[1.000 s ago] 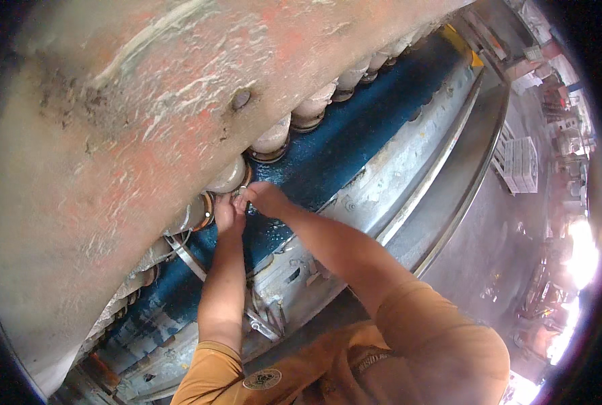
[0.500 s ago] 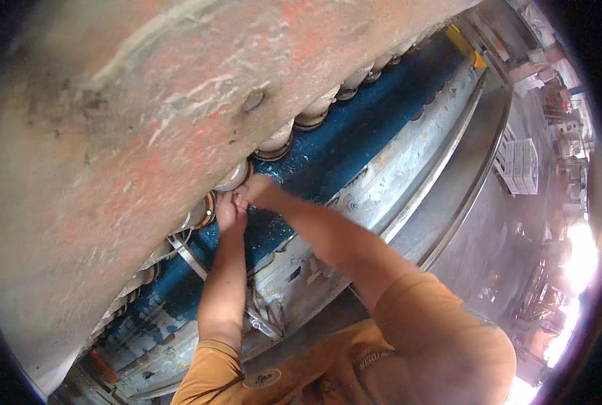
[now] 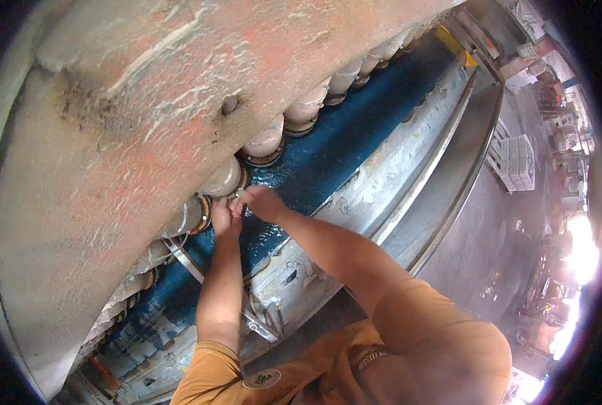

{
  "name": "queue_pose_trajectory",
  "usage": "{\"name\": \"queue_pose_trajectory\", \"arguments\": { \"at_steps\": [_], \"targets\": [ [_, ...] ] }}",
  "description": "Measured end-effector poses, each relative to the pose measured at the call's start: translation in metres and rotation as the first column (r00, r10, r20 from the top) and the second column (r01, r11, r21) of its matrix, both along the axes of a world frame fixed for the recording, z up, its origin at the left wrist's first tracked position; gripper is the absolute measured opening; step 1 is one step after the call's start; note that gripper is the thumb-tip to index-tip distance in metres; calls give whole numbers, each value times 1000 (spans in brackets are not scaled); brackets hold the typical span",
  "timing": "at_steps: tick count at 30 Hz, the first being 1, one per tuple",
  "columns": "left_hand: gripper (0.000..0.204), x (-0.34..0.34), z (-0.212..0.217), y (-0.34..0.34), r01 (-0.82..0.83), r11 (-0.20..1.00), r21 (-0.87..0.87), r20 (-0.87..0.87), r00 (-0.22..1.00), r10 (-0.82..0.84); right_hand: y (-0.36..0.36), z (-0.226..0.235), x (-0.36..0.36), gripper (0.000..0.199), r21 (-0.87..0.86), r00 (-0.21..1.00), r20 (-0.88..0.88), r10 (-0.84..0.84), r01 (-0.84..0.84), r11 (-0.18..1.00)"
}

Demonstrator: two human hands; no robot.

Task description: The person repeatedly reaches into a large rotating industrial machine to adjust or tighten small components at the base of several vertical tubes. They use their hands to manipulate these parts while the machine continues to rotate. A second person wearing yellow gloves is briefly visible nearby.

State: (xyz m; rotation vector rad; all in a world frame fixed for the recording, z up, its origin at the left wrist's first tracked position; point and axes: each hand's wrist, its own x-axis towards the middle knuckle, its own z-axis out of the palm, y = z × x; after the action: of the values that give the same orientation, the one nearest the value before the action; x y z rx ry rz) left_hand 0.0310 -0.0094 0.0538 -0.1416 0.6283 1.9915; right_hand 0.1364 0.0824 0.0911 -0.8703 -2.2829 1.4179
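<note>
My left hand (image 3: pixel 227 219) and my right hand (image 3: pixel 263 204) meet over the blue surface (image 3: pixel 355 135), close under a pale rounded cylinder (image 3: pixel 221 177) with a brown ring at its lower end. Both sets of fingers are closed and pinched together, fingertips nearly touching. Something small and light shows between them, too small to name. Beside my left hand is another cylinder's orange-brown ring (image 3: pixel 205 214) with a white dot on it. A metal bar (image 3: pixel 186 260) slants past my left forearm.
A large worn panel (image 3: pixel 132 135), grey with reddish patches, overhangs the row of cylinders. A scuffed metal ledge (image 3: pixel 355 196) borders the blue surface, with a curved rail (image 3: pixel 466 192) beyond it. White crates (image 3: pixel 515 162) stand on the floor at right.
The view has shifted slightly, showing more of the cylinders under the panel. My right hand has turned a little, and its fingers stay close to my left hand's fingertips.
</note>
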Motion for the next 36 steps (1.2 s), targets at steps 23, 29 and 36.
{"name": "queue_pose_trajectory", "arguments": {
  "at_steps": [23, 29, 36],
  "targets": [
    [23, 2, 6, 12, -41, 906, -421, -452, 876, -170, -51, -15, -33, 13, -110, 911, 59, -409, 413, 904],
    [31, -6, 3, -1, 6, 964, -266, -119, 992, -39, -6, -20, -12, 16, 419, 992, -66, 107, -70, 905],
    [34, 5, 12, 12, 5, 965, -262, -92, 995, -30, 47, -40, -35, 31, 345, 824, 270, 498, -566, 749]
  ]
}}
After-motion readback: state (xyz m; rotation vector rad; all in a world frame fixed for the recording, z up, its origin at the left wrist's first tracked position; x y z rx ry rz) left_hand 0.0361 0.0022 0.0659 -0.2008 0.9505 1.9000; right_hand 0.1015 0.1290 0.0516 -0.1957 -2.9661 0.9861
